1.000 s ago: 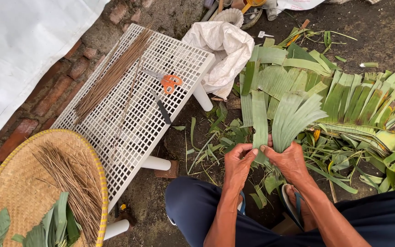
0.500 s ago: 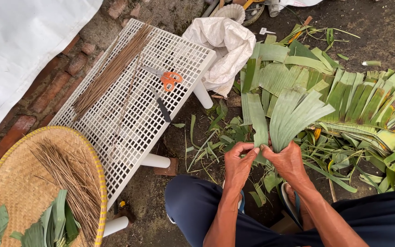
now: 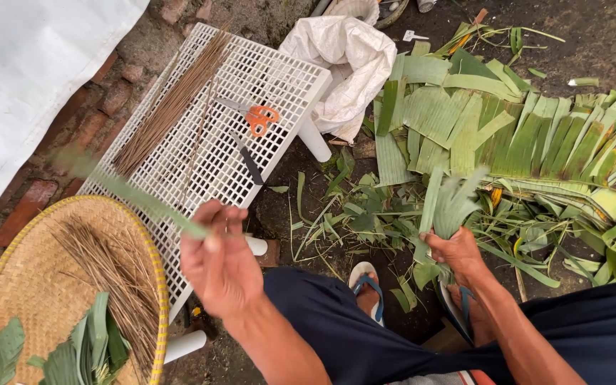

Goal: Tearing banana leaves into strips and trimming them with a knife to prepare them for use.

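My left hand (image 3: 219, 260) is raised over the edge of the white lattice stool, pinching a long thin green leaf strip (image 3: 126, 191) that stretches out blurred to the upper left. My right hand (image 3: 456, 251) grips the base of a bundle of green banana leaf pieces (image 3: 452, 203) low over the ground. A round woven tray (image 3: 30, 285) lies at the lower left with thin brown sticks (image 3: 105, 274) and a few green leaf pieces (image 3: 83, 349) on it.
The white lattice stool (image 3: 279, 75) carries a bundle of brown sticks (image 3: 172, 103), orange-handled scissors (image 3: 254, 117) and a dark knife (image 3: 249, 160). A white sack (image 3: 347, 60) lies behind it. Torn banana leaves (image 3: 529, 132) cover the ground at the right. White sheet at upper left.
My left hand let go of the leaf bundle and swung left toward the stool, pulling a thin leaf strip away. My right hand kept hold of the bundle, which sank lower.
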